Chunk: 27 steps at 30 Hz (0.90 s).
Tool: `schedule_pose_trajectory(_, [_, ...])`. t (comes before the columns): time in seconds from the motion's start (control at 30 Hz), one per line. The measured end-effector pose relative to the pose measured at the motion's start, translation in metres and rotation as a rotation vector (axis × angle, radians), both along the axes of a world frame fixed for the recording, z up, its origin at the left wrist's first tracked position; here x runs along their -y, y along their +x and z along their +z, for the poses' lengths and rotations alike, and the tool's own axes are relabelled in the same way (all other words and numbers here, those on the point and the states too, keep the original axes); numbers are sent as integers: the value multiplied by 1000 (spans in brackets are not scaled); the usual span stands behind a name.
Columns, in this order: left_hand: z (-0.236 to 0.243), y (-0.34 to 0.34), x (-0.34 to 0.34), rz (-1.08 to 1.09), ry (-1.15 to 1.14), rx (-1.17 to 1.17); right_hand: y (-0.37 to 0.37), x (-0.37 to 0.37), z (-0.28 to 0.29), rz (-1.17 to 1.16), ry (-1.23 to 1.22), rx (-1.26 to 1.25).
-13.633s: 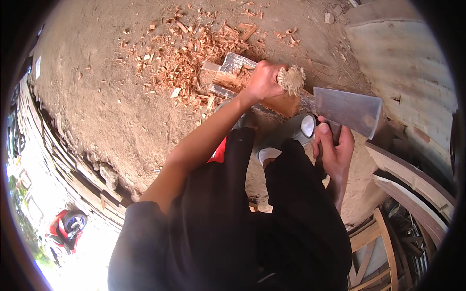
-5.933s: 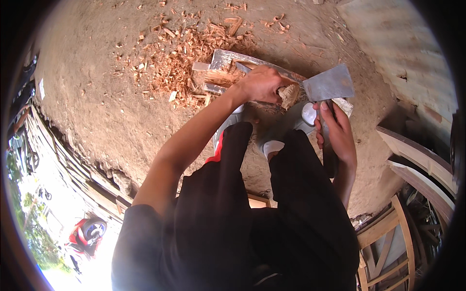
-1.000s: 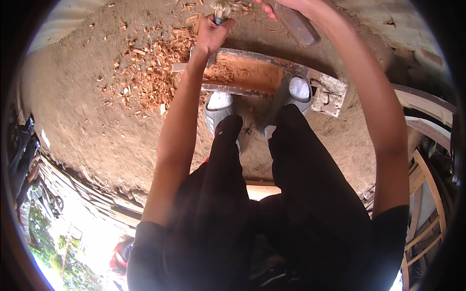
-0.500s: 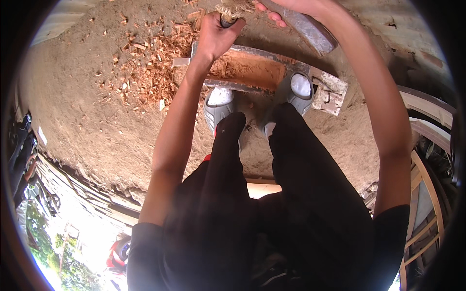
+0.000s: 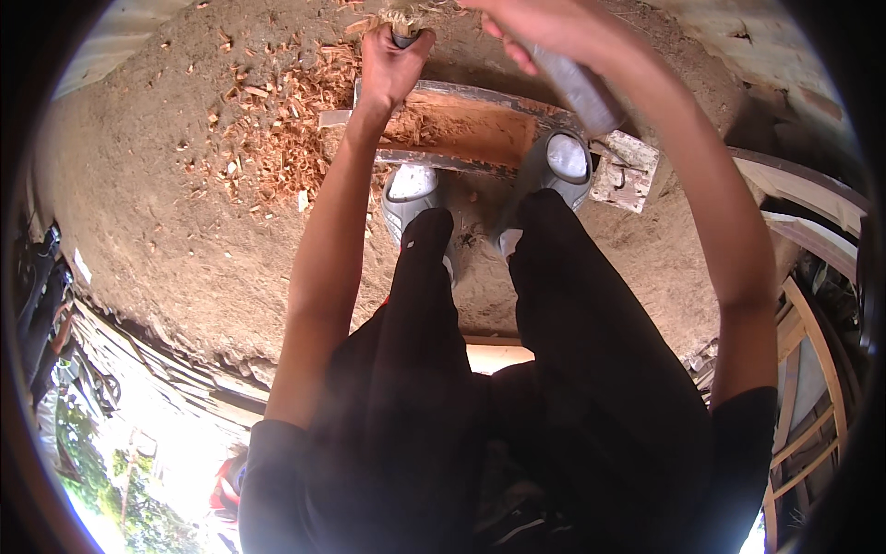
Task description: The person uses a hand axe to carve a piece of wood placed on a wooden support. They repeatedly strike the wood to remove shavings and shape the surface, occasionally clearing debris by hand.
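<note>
Hollowed wooden piece (image 5: 506, 137): lies on the dirt ground (image 5: 235, 305) at the far middle of the scene, just beyond the worker's feet, its inner face bare and orange-brown, its long edges dark and worn.
Left hand (image 5: 395, 66): wrapped firmly around an upright tool with a frayed, pale top (image 5: 401, 18), above the far left end of the wooden piece; the tool's lower end is hidden, so contact with the wood cannot be told.
Right hand (image 5: 540, 32): fingers curled around a grey, bar-shaped tool (image 5: 580, 90), slightly blurred, which slants toward the near right over the wooden piece's far right side.
Wood chips (image 5: 300, 129): scattered in a reddish heap to the left of the wooden piece, with loose bits farther out.
Feet: a grey left shoe (image 5: 406, 210) and a grey right shoe (image 5: 556, 185) planted at the near edge.
Right side: a whitish, worn panel (image 5: 637, 175) bearing a bent metal piece sits just beside the right shoe; curved boards (image 5: 801, 181) and a slatted wooden frame (image 5: 810, 432) stand nearer the rim.
</note>
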State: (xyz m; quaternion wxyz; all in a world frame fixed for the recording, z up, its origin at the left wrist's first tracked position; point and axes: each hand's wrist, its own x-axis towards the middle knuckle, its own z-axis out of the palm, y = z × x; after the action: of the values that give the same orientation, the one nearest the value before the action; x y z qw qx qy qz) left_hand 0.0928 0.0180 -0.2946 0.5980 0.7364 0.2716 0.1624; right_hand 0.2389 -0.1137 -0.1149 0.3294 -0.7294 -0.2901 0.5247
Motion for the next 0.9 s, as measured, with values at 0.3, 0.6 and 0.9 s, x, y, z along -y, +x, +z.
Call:
schedule_pose_trajectory(0.3, [-1,-9,3,6,0,20,-5,8,31,-77,104,41])
schedule_pose_trajectory(0.6, [-3,-9,13,-60,38,3,-19,20,31,-208,297,97])
schedule_pose_trajectory(0.9, [1,-12,9,-57,60,31,-16,16,49,-174,53,85])
